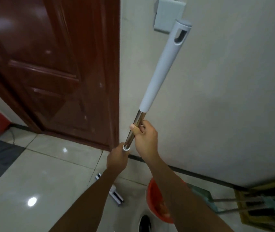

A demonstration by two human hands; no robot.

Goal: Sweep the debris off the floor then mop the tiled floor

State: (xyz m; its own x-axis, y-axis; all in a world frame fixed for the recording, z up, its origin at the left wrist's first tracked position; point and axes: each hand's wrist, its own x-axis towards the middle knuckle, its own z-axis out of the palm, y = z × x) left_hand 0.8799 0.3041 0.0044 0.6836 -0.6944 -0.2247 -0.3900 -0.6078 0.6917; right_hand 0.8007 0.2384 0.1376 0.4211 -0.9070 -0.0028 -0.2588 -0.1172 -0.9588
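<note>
Both forearms extend forward and upward. Left hand [117,159] sits lower, fingers curled closed; right hand [144,136] just above, thumb wrapped.

Lower part of the mop pole [134,129] hidden behind the left hand [117,159] and both arms. Fingers of that hand tucked out of sight round the pole. Mop head [115,195] on the floor partly covered by the left arm. Orange bucket [152,203] half hidden behind the right arm; inside too blurry to tell. Dark shoe [144,223] cut off by the bottom edge. Yellow and green things [264,206] in the right corner blurry and cut off. Brown door [53,64] cut off at the top and left.
</note>
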